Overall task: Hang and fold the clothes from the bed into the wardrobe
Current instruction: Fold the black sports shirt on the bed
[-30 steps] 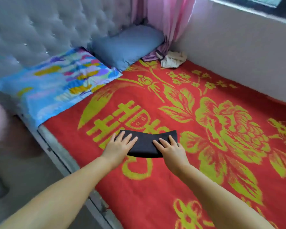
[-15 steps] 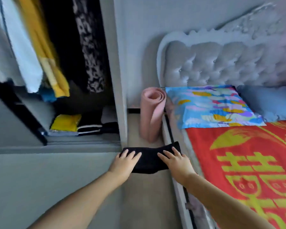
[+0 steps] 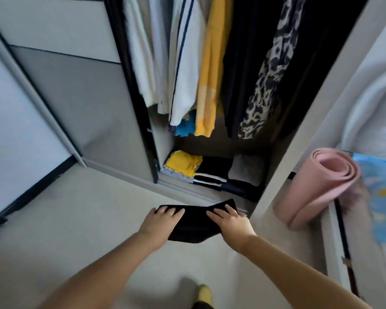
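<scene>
A folded black garment [image 3: 197, 224] is being held in the air above the pale floor [image 3: 65, 219], just in front of the open wardrobe [image 3: 210, 134]. It is being gripped at both ends: the left hand [image 3: 161, 221] is lying over its left end with the fingers laid flat on top, and the right hand [image 3: 230, 221] is lying over its right end in the same way. The thumbs are hidden beneath the cloth, so the garment is being pinched between fingers above and thumbs below as far as can be told. The cloth is sagging slightly between the two hands.

Inside the wardrobe, white garments [image 3: 161, 52], a yellow garment [image 3: 210, 70], dark clothes [image 3: 243, 63] and a leopard-print piece [image 3: 267, 70] are being kept hanging. Below them, on the wardrobe's bottom shelf, folded clothes are being stored in stacks: a yellow folded piece [image 3: 183, 162] at the left, a black-and-white striped stack [image 3: 212, 172] in the middle, and a grey folded piece [image 3: 246, 169] at the right. The wardrobe's sliding door [image 3: 76, 97] is being kept pushed aside to the left of the opening.

To the right of the wardrobe, a rolled pink mat [image 3: 316, 188] is being leaned against the bed's edge, touching a colourful pillow [image 3: 379, 197]. A yellow slipper [image 3: 204, 293] is being seen on the floor in front of the wardrobe.
</scene>
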Demonstrator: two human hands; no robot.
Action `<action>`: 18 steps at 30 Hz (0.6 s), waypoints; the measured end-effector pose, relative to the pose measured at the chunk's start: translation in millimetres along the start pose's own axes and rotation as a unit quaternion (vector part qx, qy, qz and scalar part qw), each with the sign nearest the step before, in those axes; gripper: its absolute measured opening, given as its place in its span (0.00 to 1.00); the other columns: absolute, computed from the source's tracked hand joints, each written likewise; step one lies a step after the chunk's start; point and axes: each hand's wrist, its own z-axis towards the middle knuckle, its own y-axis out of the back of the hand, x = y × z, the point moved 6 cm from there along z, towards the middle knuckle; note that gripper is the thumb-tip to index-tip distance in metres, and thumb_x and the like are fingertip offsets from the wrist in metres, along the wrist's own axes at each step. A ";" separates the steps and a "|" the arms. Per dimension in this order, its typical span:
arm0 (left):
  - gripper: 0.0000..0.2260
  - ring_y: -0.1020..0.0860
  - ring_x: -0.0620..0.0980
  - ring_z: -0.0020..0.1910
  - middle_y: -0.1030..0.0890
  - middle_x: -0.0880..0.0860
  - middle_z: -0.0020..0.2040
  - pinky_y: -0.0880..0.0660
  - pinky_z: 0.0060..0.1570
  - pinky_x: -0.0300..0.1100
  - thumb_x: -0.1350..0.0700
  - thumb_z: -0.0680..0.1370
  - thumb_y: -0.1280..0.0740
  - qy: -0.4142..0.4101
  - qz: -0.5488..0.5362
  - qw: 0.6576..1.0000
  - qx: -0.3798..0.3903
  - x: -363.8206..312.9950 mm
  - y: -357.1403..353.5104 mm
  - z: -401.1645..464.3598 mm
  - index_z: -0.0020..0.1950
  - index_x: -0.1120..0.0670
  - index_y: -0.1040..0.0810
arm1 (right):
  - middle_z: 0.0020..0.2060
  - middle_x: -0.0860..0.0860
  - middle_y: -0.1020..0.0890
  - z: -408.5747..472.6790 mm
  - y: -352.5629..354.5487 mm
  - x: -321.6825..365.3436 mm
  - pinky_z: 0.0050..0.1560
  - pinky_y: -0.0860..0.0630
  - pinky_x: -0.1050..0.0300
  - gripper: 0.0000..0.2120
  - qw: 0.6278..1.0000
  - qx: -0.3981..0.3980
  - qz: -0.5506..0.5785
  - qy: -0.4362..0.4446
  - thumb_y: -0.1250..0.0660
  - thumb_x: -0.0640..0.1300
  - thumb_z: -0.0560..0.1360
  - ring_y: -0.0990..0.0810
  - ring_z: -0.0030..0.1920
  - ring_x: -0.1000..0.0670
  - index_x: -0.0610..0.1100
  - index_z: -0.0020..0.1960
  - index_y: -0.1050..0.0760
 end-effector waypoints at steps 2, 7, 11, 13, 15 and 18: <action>0.34 0.37 0.55 0.72 0.36 0.52 0.73 0.35 0.65 0.49 0.65 0.76 0.41 0.005 -0.003 1.000 0.015 28.5 -6.4 19.5 0.78 0.49 0.50 | 0.77 0.53 0.43 36.5 -0.6 6.2 0.71 0.39 0.46 0.34 1.000 0.000 0.009 0.010 0.45 0.35 0.78 0.49 0.77 0.43 0.55 0.78 0.53; 0.35 0.36 0.55 0.70 0.35 0.51 0.72 0.34 0.64 0.48 0.66 0.75 0.41 0.012 -0.035 0.998 0.041 106.3 -19.7 103.8 0.78 0.48 0.50 | 0.76 0.53 0.41 151.0 10.8 4.3 0.69 0.37 0.48 0.33 0.999 0.003 0.035 0.025 0.45 0.35 0.78 0.47 0.77 0.44 0.54 0.78 0.51; 0.35 0.36 0.55 0.70 0.34 0.51 0.72 0.35 0.64 0.48 0.66 0.75 0.41 -0.001 -0.038 0.998 0.052 138.4 -22.3 145.3 0.78 0.47 0.51 | 0.76 0.53 0.42 196.6 17.2 2.5 0.69 0.36 0.47 0.34 0.999 0.034 0.020 0.018 0.46 0.33 0.78 0.49 0.77 0.43 0.54 0.78 0.53; 0.35 0.36 0.55 0.70 0.35 0.51 0.72 0.35 0.64 0.48 0.66 0.75 0.41 -0.014 -0.039 0.997 0.067 156.8 -32.3 166.6 0.78 0.47 0.50 | 0.76 0.53 0.43 223.2 12.6 4.8 0.69 0.37 0.48 0.35 0.998 0.048 0.025 0.008 0.46 0.33 0.78 0.49 0.77 0.44 0.55 0.78 0.53; 0.36 0.36 0.55 0.70 0.34 0.52 0.72 0.34 0.64 0.48 0.67 0.75 0.40 -0.034 -0.050 0.995 0.082 179.4 -46.2 191.0 0.78 0.47 0.50 | 0.76 0.53 0.43 251.4 7.4 11.3 0.70 0.38 0.48 0.35 0.997 0.066 0.031 -0.005 0.46 0.34 0.78 0.49 0.77 0.44 0.55 0.78 0.53; 0.36 0.36 0.56 0.70 0.34 0.52 0.72 0.33 0.64 0.49 0.67 0.75 0.40 -0.069 -0.054 0.991 0.101 208.3 -64.0 225.3 0.78 0.48 0.50 | 0.77 0.54 0.44 288.3 -7.2 18.7 0.71 0.39 0.49 0.35 0.994 0.085 0.058 -0.046 0.45 0.34 0.78 0.50 0.77 0.45 0.55 0.78 0.53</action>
